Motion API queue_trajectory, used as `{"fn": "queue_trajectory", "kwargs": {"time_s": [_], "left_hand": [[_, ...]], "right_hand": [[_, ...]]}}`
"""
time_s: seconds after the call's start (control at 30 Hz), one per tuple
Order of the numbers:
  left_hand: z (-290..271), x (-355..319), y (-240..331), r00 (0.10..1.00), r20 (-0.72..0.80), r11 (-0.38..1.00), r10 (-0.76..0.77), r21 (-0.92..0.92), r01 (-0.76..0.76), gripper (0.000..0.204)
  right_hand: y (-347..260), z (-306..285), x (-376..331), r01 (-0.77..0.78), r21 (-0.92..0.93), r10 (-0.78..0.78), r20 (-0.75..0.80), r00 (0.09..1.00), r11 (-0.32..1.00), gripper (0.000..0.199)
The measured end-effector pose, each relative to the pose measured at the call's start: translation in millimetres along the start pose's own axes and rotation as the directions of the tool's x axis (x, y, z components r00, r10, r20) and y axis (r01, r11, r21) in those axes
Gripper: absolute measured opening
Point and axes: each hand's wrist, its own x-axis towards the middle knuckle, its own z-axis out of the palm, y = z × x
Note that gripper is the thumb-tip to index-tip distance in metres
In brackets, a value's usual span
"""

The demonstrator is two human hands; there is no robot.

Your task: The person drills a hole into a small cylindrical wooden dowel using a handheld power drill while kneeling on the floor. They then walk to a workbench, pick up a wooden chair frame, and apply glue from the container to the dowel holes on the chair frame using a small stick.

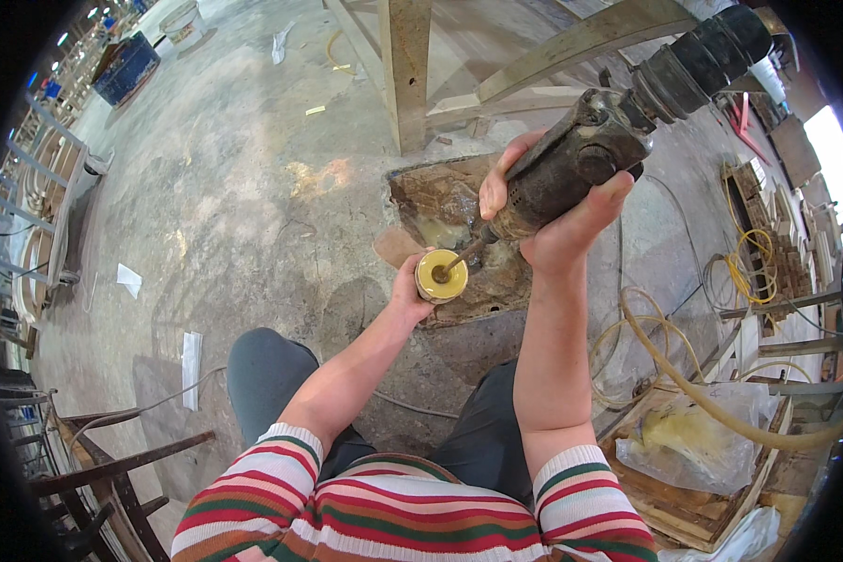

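A heavy, dark, drill-like power tool (557, 173) slants from the upper right down toward the middle. My right hand (571, 220) grips its body from below, fingers on one side and thumb on the other. From its lower end a thin metal shaft (465, 254) reaches into the dark centre of a round yellow piece (453, 283). Around that piece the fingers of my left hand (410, 292) are closed; its underside is hidden. Beside my left hand a brown, flat, rounded piece (398, 246) shows; I cannot tell what it is.
Below my hands lies a rectangular, stained tray or pit (417, 192) with wet-looking contents. A wooden frame (407, 84) stands ahead. Hoses (660, 351) curl at right near a wooden crate (702, 510) with a plastic bag (698, 436). Dark wooden furniture (112, 464) stands at left.
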Motion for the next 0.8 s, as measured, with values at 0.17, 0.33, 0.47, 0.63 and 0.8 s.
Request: {"fn": "queue_trajectory", "kwargs": {"time_s": [0.17, 0.33, 0.47, 0.63, 0.8], "left_hand": [[-3.8, 4.0, 0.5, 1.000, 0.024, 1.000, 0.015, 0.000, -0.015, 0.025], [-5.6, 5.7, 0.8, 1.000, 0.011, 1.000, 0.013, -0.016, -0.013, 0.025], [-1.4, 3.2, -1.3, 1.000, 0.022, 1.000, -0.006, -0.010, 0.007, 0.024], [0.2, 1.9, 0.9, 1.000, 0.020, 1.000, -0.004, -0.011, 0.004, 0.024], [2.1, 1.1, -0.7, 1.000, 0.020, 1.000, -0.003, -0.017, 0.003, 0.024]], "right_hand": [[0.6, -0.1, 0.5, 0.013, -0.016, -0.012, 0.023, 1.000, 1.000, 0.092], [0.0, 0.1, 1.0, 0.021, -0.040, -0.019, 0.039, 0.999, 0.999, 0.092], [2.2, -2.5, 0.5, 0.017, -0.021, -0.016, 0.023, 1.000, 1.000, 0.092], [1.4, -0.8, 0.9, 0.022, -0.039, -0.021, 0.027, 0.999, 0.999, 0.092], [2.0, -2.7, 0.4, 0.016, -0.027, -0.016, 0.005, 1.000, 1.000, 0.092]]}}
